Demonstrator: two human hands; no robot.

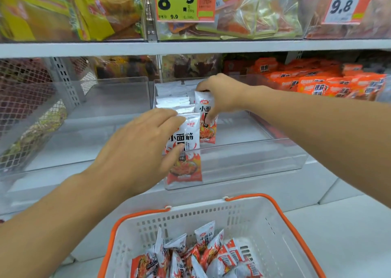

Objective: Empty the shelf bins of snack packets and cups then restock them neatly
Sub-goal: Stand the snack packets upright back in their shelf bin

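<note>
A clear plastic shelf bin holds a row of white-and-red snack packets standing upright along its left side. My left hand grips the front packet of that row, fingers over its top and thumb on its face. Farther back, my right hand pinches another snack packet by its upper part and holds it upright in the bin beside the row. Below, a white basket with orange handles holds several loose packets of the same kind.
A second clear bin stands to the left with a wire mesh panel beside it. Orange packets fill the bin at right. The upper shelf carries bagged snacks and price tags. White shelf base lies below.
</note>
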